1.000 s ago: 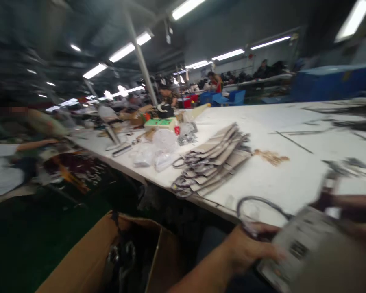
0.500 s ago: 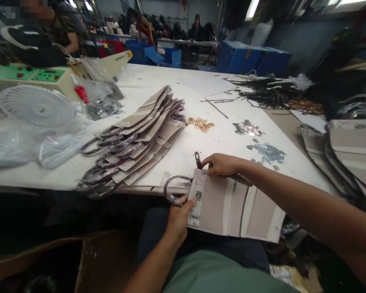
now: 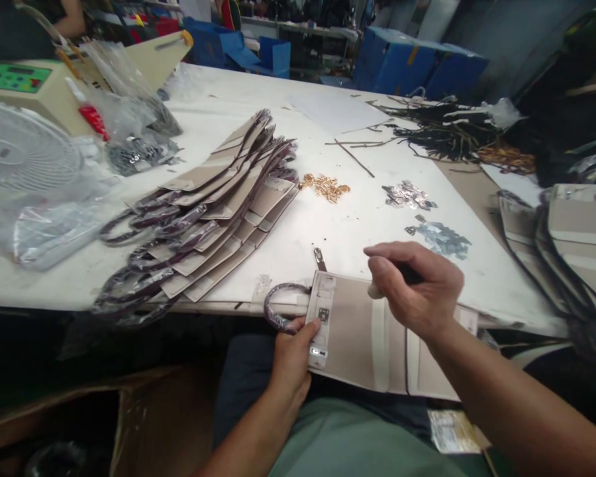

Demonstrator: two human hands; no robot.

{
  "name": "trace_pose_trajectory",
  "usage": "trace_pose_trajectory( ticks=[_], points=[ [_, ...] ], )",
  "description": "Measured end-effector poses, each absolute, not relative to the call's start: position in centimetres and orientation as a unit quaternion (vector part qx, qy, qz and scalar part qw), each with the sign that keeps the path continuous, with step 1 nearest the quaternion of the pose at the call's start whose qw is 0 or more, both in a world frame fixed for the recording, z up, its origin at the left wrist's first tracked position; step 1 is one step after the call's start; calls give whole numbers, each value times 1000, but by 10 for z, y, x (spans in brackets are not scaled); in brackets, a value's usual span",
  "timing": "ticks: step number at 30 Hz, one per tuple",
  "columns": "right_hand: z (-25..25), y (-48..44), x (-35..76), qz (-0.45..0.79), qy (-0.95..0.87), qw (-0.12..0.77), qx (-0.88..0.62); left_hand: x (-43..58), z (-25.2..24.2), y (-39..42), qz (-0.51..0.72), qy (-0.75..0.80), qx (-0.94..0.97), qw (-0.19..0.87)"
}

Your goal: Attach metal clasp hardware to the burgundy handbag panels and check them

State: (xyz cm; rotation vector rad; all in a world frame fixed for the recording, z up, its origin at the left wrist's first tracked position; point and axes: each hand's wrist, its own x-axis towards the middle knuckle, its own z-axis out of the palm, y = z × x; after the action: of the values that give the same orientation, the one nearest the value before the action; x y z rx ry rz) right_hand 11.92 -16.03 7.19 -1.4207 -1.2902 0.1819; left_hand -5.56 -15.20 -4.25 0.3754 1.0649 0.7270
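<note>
A beige bag panel (image 3: 350, 331) with a wrapped dark loop handle (image 3: 273, 305) lies across my lap and the table's front edge. My left hand (image 3: 295, 348) pinches its left end, thumb on top beside a small metal fitting (image 3: 323, 314). Above the panel, my right hand (image 3: 412, 285) is closed round a dark tool with a pale rounded end, mostly hidden in the fist. A strap with a metal tip (image 3: 319, 258) sticks out past the panel's upper left corner.
Stacked bag panels (image 3: 223, 199) lie left of centre. Gold pieces (image 3: 325, 187), silver pieces (image 3: 408, 195) and bluish pieces (image 3: 444, 240) form small piles. More panels (image 3: 581, 245) sit at right; a white fan (image 3: 20, 149) is at left, dark strips (image 3: 442, 132) at the back right.
My right hand has left the strap at the panel's top edge and moved right, now closed round the tool. My left hand keeps its hold. The view has tilted down.
</note>
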Motion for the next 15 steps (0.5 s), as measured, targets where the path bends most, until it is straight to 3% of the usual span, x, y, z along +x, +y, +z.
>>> trace_pose_trajectory(
  ticks=[2,7,11,15],
  points=[
    [53,-170,109,85,-551,608,-565,-55,-40,-152,337,495,174,782],
    [6,-181,94,246,-410,672,-566,-53,-34,-152,338,505,163,777],
    [6,-178,86,339,-371,725,-470,-51,-31,-152,342,506,160,776],
    [17,-160,82,353,-323,780,-404,-50,-32,-153,345,509,150,774]
  ],
)
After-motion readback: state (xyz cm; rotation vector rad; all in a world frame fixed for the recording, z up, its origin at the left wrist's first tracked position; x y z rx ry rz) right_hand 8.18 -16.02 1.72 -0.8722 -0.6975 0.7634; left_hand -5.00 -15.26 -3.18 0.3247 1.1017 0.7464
